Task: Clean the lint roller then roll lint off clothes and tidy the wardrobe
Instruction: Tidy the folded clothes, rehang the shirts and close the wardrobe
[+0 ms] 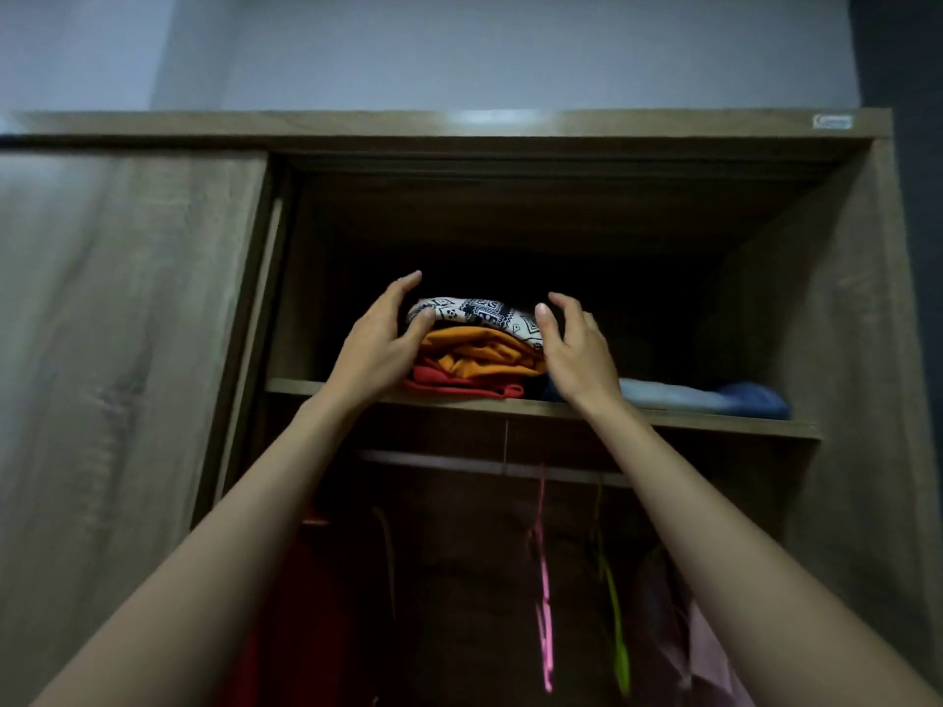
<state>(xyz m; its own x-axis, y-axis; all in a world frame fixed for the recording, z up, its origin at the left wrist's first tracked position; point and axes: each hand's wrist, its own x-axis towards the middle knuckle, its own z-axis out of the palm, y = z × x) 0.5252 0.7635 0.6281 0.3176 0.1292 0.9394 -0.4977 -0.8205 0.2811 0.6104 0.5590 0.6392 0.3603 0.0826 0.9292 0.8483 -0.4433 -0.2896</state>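
A single head-worn view looks forward and upward into the open wardrobe [857, 308], close enough that both forearms reach in from the bottom edge. The shelf [663, 421] sits mid-frame, the wall [459, 48] above, the rail [459, 464] below.

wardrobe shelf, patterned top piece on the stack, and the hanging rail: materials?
Wardrobe shelf: looks like wood-grain laminate board, matte; printed grain and a flat square edge. Patterned top piece: soft fabric, probably knit or cotton, white with black print; it folds and sags. Hanging rail: pale, smooth bar, possibly metal; too dim to be sure.
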